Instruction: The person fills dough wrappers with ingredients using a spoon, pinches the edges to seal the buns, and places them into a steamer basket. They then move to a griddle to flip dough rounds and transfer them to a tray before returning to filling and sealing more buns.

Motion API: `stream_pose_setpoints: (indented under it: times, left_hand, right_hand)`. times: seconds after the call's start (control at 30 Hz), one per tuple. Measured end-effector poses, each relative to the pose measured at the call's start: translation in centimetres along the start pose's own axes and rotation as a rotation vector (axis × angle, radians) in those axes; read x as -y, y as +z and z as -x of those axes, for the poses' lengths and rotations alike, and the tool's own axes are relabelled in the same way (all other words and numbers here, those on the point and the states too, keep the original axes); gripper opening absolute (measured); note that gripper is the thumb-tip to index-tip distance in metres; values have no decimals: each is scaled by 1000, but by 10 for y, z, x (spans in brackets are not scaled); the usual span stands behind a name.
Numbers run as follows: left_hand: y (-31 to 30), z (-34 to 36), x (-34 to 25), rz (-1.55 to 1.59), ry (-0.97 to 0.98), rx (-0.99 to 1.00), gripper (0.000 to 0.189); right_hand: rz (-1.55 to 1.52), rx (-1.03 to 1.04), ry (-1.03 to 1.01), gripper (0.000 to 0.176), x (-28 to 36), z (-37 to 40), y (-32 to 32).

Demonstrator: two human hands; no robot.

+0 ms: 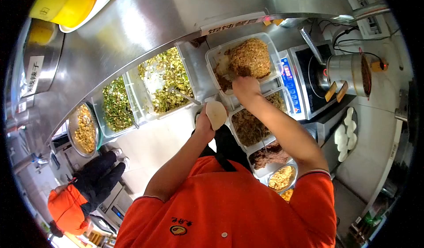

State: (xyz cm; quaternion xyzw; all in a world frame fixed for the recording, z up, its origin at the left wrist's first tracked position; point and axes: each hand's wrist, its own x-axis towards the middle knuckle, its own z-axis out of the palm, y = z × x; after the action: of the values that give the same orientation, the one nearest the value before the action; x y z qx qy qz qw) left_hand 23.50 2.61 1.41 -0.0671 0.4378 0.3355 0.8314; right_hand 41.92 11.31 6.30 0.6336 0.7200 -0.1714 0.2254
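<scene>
My left hand (205,123) holds a round, pale flat wrapper (216,115) in front of my body. Farther up and to the right, my right hand (245,89) reaches over the near edge of a clear plastic tub (277,58) of brown minced filling (250,59). Its fingers are closed at the filling, and what they grip is hidden. Just below that hand sits a second tub of darker shredded filling (251,123). Left of my left hand, a spoon (187,97) rests in a tub of chopped green vegetables (170,82).
Another green-filled tub (117,104) and a bowl of yellow bits (85,131) stand left. Reddish meat (269,154) and a yellow-filled bowl (282,178) lie right. A pot (346,73) is beside an induction cooker (311,80). A co-worker (70,206) stands lower left.
</scene>
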Motion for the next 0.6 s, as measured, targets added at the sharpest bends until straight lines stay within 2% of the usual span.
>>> stream_pose_setpoints:
  times: [0.07, 0.13, 0.27, 0.33, 0.37, 0.43, 0.47, 0.5, 0.57, 0.6]
  left_hand:
    - [-3, 3, 0, -27, 8, -13, 45]
    - [-10, 3, 2, -57, 15, -31, 45]
    - [-7, 10, -1, -65, 28, 53, 48]
    - [-1, 14, -4, -85, 27, 86, 50]
    - [0, 13, -5, -131, 40, 81, 51]
    - [7, 14, -7, -168, 53, 78, 52]
    - [11, 16, -8, -232, 85, 12, 53]
    - [15, 16, -9, -296, 119, -55, 54]
    - [10, 11, -7, -260, 120, -61, 53]
    - [9, 10, -7, -256, 119, -30, 52]
  right_hand:
    - [69, 56, -45, 19, -5, 4, -2]
    - [60, -187, -89, 16, -7, 2, 10]
    - [54, -169, -40, 14, -2, -9, 29]
    - [72, -75, -192, 14, -1, 23, -1]
    - [75, -71, -190, 14, -4, 34, -16]
    - [11, -72, 20, 16, -13, 52, -40]
    - [13, -48, 71, 18, -21, 51, -44]
    - [19, -46, 69, 18, -24, 51, -39]
    - [0, 41, 113, 21, -26, 51, -15]
    - [47, 18, 14, 20, -26, 56, -6]
